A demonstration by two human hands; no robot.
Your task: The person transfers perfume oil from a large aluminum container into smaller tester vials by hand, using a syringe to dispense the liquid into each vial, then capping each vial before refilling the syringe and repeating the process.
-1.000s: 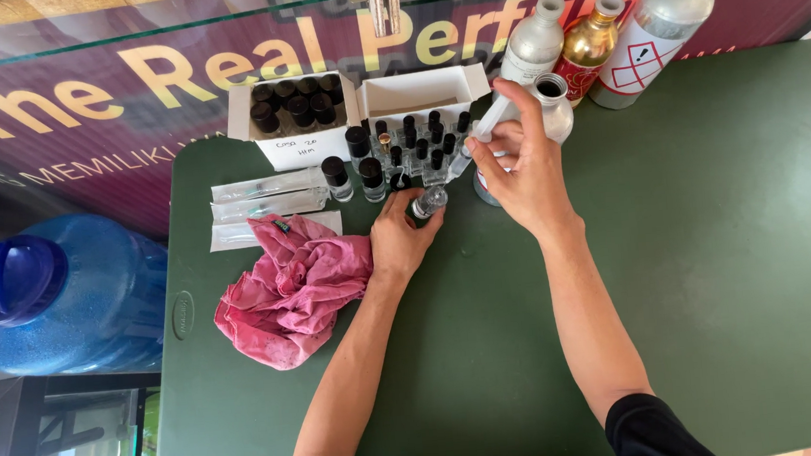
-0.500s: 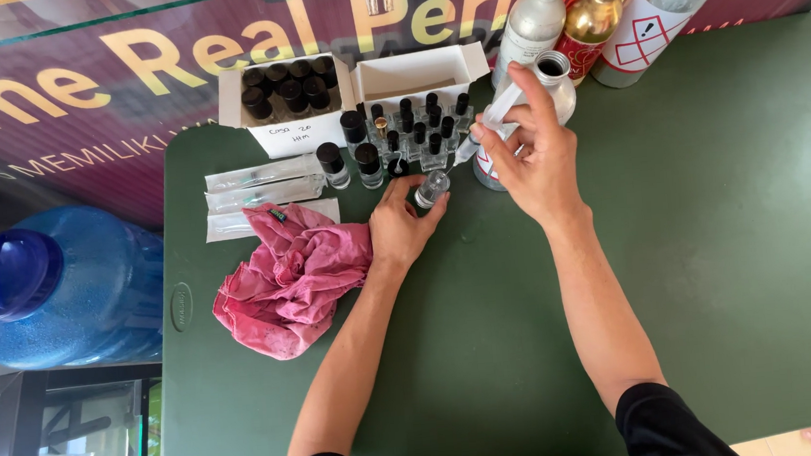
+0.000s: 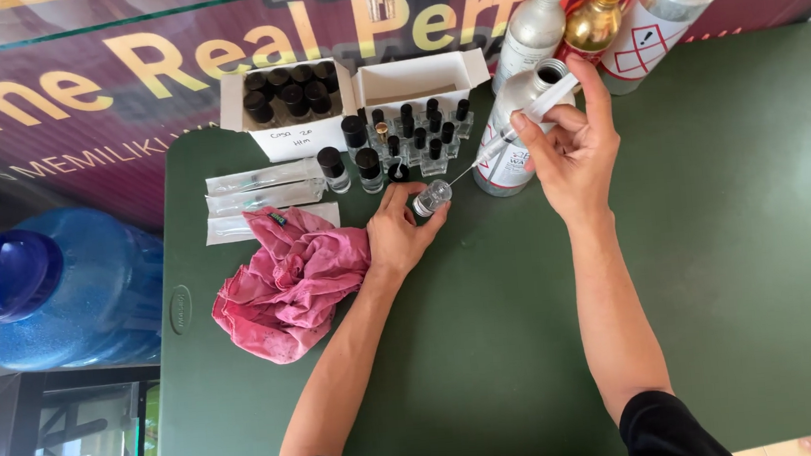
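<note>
Head view shows the left hand (image 3: 398, 233) closed around a small clear vial (image 3: 431, 198), tilted on the green table (image 3: 734, 231). Just right of the vial, the right hand (image 3: 573, 152) pinches a syringe (image 3: 525, 124), its needle tip at the vial's mouth. Steady work here seems to need the vial braced low and the needle kept centred. Left of the vial lies a pink cloth (image 3: 289, 281); behind it stand small capped bottles (image 3: 418, 138) and aluminium bottles (image 3: 536, 27). Farther left, a blue water jug (image 3: 54, 289).
</note>
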